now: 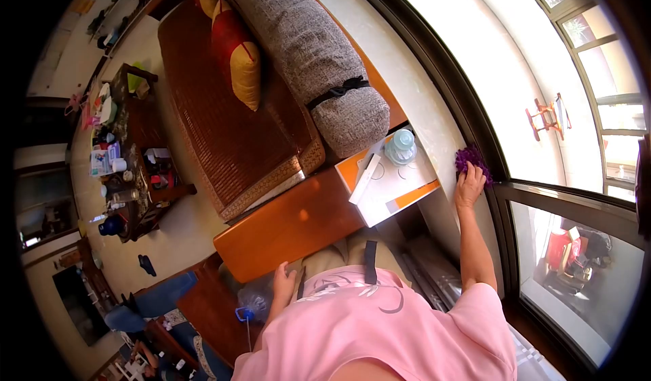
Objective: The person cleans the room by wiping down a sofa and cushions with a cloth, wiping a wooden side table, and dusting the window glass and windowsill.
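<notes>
My right hand (469, 187) reaches out to the right and grips a shaggy purple duster (475, 161), its fingers bent over it. The duster rests on the pale window ledge (439, 152), up against the dark window frame (498, 171). Low in front of my body hangs my left hand (283, 285), near the wooden sofa arm (291, 235). Its fingers are loosely apart with nothing visible in them. A clear bluish bottle (401, 148) stands on a white and orange box or board (407, 188) at the sofa's corner, with a white strip (366, 177) beside it.
A long grey rolled bolster (312, 55) with a black strap lies along the sofa back, beside red and yellow cushions (237, 62). A brown mat (224, 110) covers the seat. A cluttered low table (139, 144) stands at left. A blue-handled clear container (254, 303) is near my left hand.
</notes>
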`<state>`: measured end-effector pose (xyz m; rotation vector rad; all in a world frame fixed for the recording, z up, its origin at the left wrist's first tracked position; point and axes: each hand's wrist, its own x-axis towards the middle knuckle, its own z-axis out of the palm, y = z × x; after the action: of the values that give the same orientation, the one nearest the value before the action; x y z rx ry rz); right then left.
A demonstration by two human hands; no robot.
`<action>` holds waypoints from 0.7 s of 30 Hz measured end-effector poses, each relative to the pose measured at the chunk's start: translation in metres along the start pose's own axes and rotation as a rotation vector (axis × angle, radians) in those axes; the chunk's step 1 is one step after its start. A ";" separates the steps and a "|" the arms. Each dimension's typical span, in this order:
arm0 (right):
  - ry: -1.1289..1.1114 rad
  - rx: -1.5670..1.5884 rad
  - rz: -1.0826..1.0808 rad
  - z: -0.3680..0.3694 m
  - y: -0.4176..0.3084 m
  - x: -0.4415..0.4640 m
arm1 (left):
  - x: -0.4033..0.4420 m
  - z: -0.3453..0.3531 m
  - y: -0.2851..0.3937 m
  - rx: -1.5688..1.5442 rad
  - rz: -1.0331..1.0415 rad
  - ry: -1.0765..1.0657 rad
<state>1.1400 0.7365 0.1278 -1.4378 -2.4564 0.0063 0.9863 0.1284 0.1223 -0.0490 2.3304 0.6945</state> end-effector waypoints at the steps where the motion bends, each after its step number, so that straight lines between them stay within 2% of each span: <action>1: 0.019 -0.022 0.003 0.001 -0.004 0.001 | 0.005 -0.005 0.012 0.003 -0.012 0.010; 3: 0.046 -0.029 -0.042 -0.004 0.001 -0.011 | 0.009 -0.018 0.030 0.021 0.074 -0.047; 5: 0.106 -0.091 -0.013 0.001 0.013 -0.037 | 0.020 -0.023 0.015 -0.005 0.109 -0.048; 8: 0.044 -0.184 0.181 -0.007 0.022 -0.079 | 0.015 -0.048 -0.020 -0.018 0.119 -0.080; 9: 0.047 -0.183 0.178 -0.012 0.019 -0.091 | 0.014 -0.057 -0.032 -0.002 0.100 -0.111; 11: -0.025 -0.112 0.308 -0.018 0.022 -0.114 | 0.011 -0.070 -0.083 -0.076 0.060 -0.095; 13: -0.028 -0.019 0.331 -0.041 -0.004 -0.137 | 0.011 -0.085 -0.134 -0.158 0.017 -0.078; 15: -0.020 0.465 0.622 -0.060 -0.050 -0.166 | 0.007 -0.103 -0.179 -0.256 -0.083 -0.024; 16: -0.005 0.562 0.647 -0.060 -0.073 -0.189 | 0.005 -0.113 -0.200 -0.301 -0.082 -0.019; 19: -0.043 0.911 0.734 -0.017 -0.147 -0.265 | -0.012 -0.141 -0.232 -0.326 -0.165 0.043; 20: -0.067 0.979 0.755 -0.013 -0.196 -0.277 | -0.017 -0.147 -0.241 -0.322 -0.188 0.038; 21: -0.085 0.899 0.719 0.023 -0.221 -0.297 | -0.023 -0.153 -0.244 -0.324 -0.196 0.044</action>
<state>1.0818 0.3760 0.0651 -1.7149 -1.4613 1.1538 0.9638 -0.1598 0.1167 -0.4361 2.1942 0.9700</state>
